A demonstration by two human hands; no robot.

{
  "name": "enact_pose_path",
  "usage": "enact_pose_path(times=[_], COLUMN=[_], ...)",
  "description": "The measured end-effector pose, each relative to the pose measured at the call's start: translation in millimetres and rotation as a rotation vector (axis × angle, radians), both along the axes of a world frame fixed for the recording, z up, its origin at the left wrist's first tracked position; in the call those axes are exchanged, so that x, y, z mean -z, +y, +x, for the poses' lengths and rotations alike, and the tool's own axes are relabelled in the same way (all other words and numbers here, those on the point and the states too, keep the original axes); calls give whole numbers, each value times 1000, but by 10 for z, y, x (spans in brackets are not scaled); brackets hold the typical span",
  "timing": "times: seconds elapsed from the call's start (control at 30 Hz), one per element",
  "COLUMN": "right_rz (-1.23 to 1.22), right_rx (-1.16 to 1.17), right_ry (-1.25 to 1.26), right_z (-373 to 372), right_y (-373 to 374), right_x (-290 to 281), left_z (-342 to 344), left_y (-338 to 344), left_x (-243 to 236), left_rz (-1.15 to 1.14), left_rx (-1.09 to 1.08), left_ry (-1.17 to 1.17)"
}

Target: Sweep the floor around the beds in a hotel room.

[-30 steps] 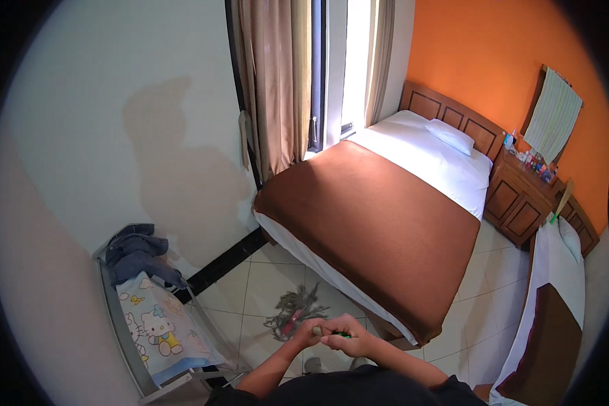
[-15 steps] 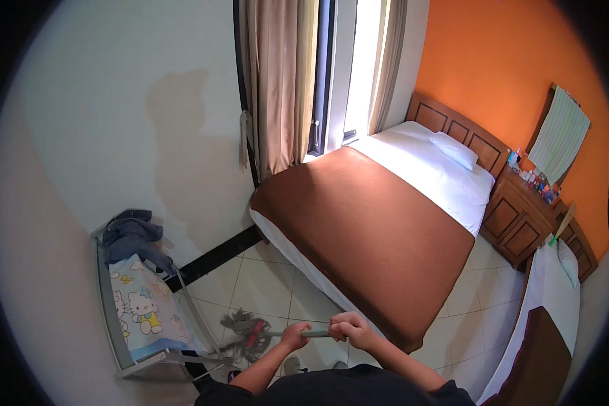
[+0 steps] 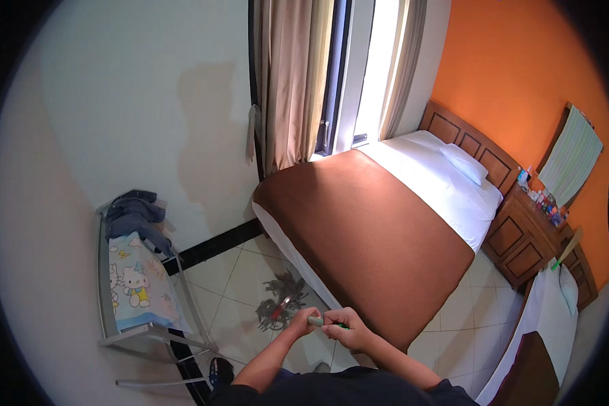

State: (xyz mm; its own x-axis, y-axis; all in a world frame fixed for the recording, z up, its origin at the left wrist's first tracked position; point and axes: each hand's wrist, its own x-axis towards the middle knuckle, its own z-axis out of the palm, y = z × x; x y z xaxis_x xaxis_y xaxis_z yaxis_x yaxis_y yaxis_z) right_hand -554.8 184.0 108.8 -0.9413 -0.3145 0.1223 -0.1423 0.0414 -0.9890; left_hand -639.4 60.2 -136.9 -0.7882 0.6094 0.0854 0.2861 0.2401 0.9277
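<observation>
A person's left hand [image 3: 304, 323] and right hand [image 3: 347, 328] clasped a green mop handle [image 3: 316, 321], each grip wrapped around it, just apart, apparently for leverage; beyond, the grey mop head [image 3: 272, 312] splayed over floor tiles [image 3: 203, 289] between the metal-framed chair [image 3: 103, 284], left, and brown-covered bed [image 3: 372, 237], right.

My mop handle [image 3: 316, 321] is pale green with a brighter green stretch, its clamp [image 3: 277, 311] red and its strands [image 3: 272, 289] mottled grey. I wear a black shirt [image 3: 325, 394]. I see a brown blanket [image 3: 365, 233] over a white sheet [image 3: 419, 166], and an orange wall [image 3: 514, 74]. The towel [image 3: 572, 157] is striped pale green and white, the curtain [image 3: 294, 81] pinkish brown. The cushion [image 3: 137, 289] carries a cartoon print in light blue, white and yellow; the jeans [image 3: 134, 218] are dark blue. My floor tiles [image 3: 203, 287] are pale with darker lines.
</observation>
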Motion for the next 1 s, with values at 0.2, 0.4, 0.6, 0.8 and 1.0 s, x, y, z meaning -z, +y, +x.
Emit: enact_pose_path(times=[0.2, 0.4, 0.6, 0.8, 1.0], right_rz=[-227, -302, 120, 233, 64], right_rx=[-86, 50, 66, 74, 39], right_ry=[-237, -319, -69, 176, 26], right_z=[149, 269, 405, 441, 426], right_y=[162, 436, 369, 109, 277], right_x=[353, 438, -16, 218, 50], left_z=[718, 788, 330, 236, 439], left_y=[-433, -175, 410, 504, 321], left_x=[65, -15, -97, 31, -173], left_rz=[-315, -393, -154, 88, 77], left_rx=[-198, -136, -49, 21, 37], left_ry=[91, 88, 111, -105, 35])
